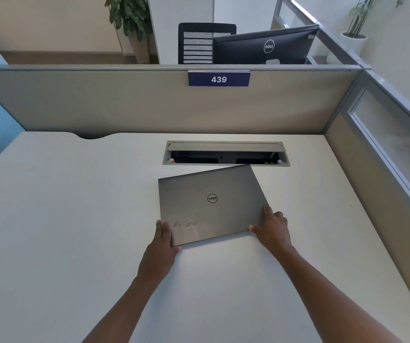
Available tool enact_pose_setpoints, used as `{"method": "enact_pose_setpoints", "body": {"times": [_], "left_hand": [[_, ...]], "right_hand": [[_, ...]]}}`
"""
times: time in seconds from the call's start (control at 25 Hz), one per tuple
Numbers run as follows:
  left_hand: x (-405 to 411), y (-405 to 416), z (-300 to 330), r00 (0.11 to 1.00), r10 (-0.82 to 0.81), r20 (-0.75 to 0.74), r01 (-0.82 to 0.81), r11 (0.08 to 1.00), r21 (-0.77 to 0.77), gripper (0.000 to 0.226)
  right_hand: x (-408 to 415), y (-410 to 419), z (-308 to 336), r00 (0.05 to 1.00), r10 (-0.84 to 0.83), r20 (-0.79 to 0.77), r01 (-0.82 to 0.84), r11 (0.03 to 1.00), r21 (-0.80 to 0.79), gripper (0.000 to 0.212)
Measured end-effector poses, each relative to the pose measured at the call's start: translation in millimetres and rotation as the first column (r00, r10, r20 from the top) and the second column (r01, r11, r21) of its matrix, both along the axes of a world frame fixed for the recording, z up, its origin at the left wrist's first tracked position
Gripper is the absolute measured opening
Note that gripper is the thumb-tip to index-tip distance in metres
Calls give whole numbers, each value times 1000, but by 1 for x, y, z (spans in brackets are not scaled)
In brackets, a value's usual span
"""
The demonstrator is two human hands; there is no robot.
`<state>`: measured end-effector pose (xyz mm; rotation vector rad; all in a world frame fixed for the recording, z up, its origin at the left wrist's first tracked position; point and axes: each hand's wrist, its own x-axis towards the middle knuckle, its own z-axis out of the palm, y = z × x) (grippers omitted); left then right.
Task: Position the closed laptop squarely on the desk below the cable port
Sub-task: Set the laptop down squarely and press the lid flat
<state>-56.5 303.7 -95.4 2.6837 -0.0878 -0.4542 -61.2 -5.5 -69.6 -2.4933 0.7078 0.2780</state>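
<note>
Lower centre of frame: left hand (pixel 162 240) grips the near-left corner of the closed laptop (pixel 211 203), fingers hidden beneath. Flat grey metal lid, smudged, lies skewed on the smooth white desk (pixel 62 219), its far-right corner touching the cable port (pixel 226 154), whose dark recess is hard to read. Right hand (pixel 272 229) clasps the near-right corner.
</note>
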Motion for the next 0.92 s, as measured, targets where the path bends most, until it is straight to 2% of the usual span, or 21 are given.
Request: {"method": "enact_pose_setpoints", "body": {"times": [0.16,0.56,0.92], "left_hand": [[2,4,-1,1000,-2,1,2,1000,-4,69],[17,19,-7,997,-74,29,73,996,45,62],[26,29,-13,987,-135,84,129,989,73,60]], "right_hand": [[-7,4,-6,1000,24,11,-24,1000,-10,73],[-32,17,-14,998,15,66,-14,1000,-23,80],[-43,22,-13,995,60,82,-50,991,-125,64]]}}
